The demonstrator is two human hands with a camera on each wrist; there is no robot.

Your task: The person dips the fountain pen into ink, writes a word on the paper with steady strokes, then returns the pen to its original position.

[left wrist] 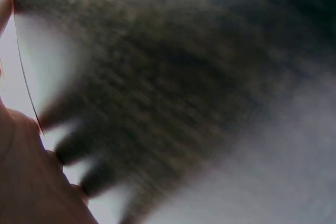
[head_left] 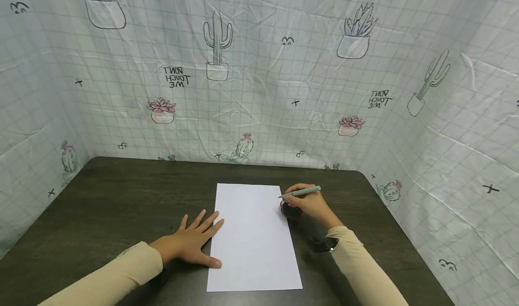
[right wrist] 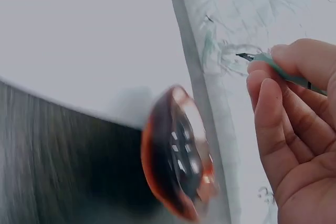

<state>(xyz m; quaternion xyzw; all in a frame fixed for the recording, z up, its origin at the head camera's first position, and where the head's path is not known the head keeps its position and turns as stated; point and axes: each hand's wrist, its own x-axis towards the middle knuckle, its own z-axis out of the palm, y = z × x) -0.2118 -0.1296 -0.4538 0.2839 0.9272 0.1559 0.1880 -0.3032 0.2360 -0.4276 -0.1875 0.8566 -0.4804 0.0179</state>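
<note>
A blank white sheet of paper [head_left: 251, 238] lies lengthwise on the dark table. My left hand [head_left: 190, 243] rests with spread, straight fingers at its left edge, the fingertips and thumb over the paper. At the upper right edge, my right hand [head_left: 310, 203] pinches a light green pen [head_left: 306, 191] between thumb and fingers. Its dark pointed nib [right wrist: 245, 56] shows in the right wrist view. Under the right hand, beside the paper's edge, is a small round glossy dark object with an orange rim [right wrist: 181, 156]; the hand partly covers it in the head view.
The dark wood table [head_left: 134, 198] extends on both sides of the paper. A pale grid-patterned curtain [head_left: 259, 94] printed with cacti hangs behind and beside it. A black band [head_left: 324, 244] circles the right wrist at the beige sleeve [head_left: 361, 265].
</note>
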